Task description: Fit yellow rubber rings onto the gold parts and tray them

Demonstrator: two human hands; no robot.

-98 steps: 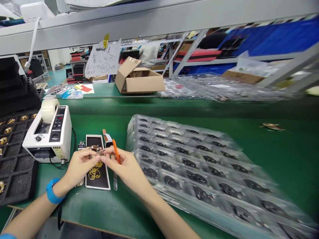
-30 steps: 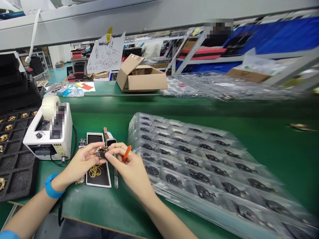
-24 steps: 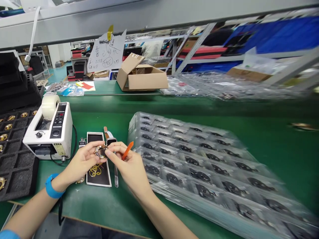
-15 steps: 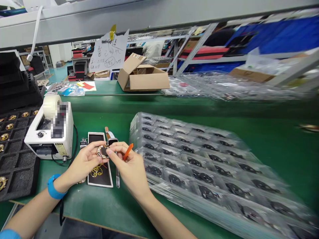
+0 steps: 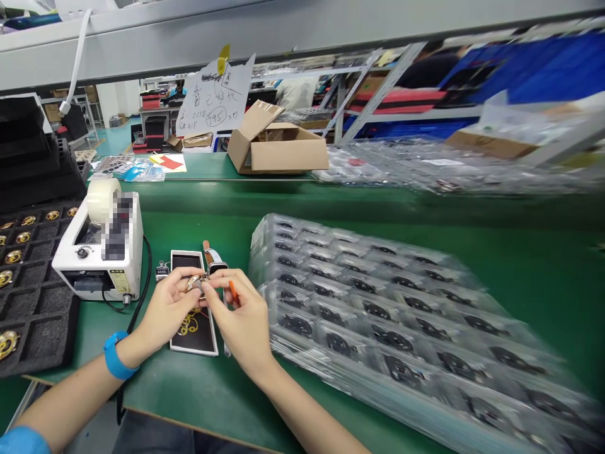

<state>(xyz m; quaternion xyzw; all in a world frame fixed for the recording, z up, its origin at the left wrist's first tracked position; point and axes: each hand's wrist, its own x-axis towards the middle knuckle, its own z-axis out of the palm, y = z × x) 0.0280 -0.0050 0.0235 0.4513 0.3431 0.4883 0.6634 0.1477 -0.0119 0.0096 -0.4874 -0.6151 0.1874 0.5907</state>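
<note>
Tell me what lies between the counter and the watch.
In the head view, the white-rimmed tray, with yellow rings in it; the left hand and right hand hold a round part above it.

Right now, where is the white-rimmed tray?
In the head view, left of centre, the white-rimmed tray lies on the green tabletop between the tape dispenser and the stacked blister trays, with the smartwatch just to its right.

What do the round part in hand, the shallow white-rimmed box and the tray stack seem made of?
Round part: probably metal, polished; gold-toned rim with bright glints. Its middle is too small to tell.
Shallow box: cardboard or plastic, I can't tell which; matte white rim, black inside.
Tray stack: likely thin molded plastic, clear and glossy; black parts show through.
</note>
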